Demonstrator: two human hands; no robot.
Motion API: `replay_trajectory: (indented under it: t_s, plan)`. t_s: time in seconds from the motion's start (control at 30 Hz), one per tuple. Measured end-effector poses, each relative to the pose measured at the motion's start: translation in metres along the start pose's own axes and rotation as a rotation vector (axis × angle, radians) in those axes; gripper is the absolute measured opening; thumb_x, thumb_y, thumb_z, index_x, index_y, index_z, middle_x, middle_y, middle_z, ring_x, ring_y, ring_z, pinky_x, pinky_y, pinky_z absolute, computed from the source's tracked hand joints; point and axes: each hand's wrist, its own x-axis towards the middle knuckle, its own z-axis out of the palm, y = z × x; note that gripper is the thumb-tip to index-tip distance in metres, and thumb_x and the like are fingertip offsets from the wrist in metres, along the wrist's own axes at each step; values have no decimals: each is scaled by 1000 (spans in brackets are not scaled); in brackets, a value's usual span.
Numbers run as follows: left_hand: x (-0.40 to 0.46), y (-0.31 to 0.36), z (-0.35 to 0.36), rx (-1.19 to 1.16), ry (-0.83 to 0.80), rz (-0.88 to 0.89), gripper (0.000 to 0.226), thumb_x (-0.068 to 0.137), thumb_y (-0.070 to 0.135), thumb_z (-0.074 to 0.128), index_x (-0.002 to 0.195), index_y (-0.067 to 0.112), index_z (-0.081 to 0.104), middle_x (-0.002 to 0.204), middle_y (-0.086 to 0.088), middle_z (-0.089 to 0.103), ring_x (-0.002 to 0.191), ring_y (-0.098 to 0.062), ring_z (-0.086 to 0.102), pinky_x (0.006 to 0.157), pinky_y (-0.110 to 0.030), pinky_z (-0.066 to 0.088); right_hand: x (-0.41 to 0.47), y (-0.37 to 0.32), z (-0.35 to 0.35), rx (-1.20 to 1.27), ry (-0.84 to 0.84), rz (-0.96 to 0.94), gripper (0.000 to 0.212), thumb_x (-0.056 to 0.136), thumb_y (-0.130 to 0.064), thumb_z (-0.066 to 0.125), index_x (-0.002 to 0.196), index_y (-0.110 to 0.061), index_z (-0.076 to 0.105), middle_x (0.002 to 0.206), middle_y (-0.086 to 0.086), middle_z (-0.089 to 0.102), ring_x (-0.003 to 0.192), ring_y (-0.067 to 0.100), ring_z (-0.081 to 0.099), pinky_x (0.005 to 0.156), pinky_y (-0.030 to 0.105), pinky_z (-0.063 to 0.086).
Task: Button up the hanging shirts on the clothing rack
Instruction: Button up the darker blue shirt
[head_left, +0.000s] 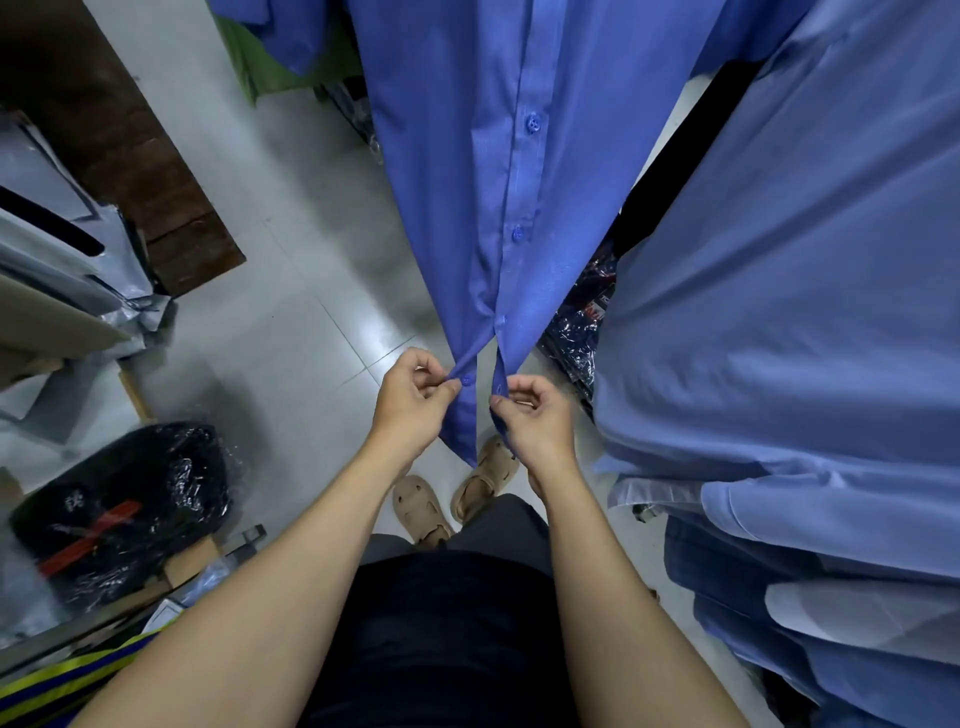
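Both hands' grip on shirt (467, 182)

Matt woven cloth shirt (467, 156); glossy tiled floor (291, 312).

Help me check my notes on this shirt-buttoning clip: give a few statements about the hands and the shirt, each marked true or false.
1. Both hands pinch the hem end of the blue shirt. True.
2. The left hand holds the edge that carries the bottom button. True.
3. The bottom button is already fastened. False: the two front edges hang apart there, the right hand holding the other one.
4. The buttons higher up are all undone. False: the front is closed above the hands.
5. A paler blue shirt hangs to the right. True.
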Motion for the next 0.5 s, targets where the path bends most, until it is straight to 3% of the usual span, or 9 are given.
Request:
replay_trajectory:
  t_s: [0.1,0.23,0.5]
  plan:
    - [-3,1,-3,30,-22,42,24,89,-2,64,77,19,65,80,5,70,79,-10,66,71,-15,47,-2,2,2,32,14,44,14,84,-7,72,84,-20,68,82,5,73,74,15,67,78,35,56]
    - [-4,1,-2,0,-12,21,15,84,7,74,86,22,75,90,1,76,87,-11,70,76,-15,51,-4,-2,1,104,-5,79,10,85,-8,74,93,-10,69,88,17,73,67,15,63,65,28,51]
    - [-1,5,5,51,104,-18,13,79,16,81,84,23,72,84,-1,72,78,-14,68,74,-23,52,-9,-13,-4,93,-64,47,10,86,-4,73,95,-1,72,71,0,68,51,-2,56,58,15,46]
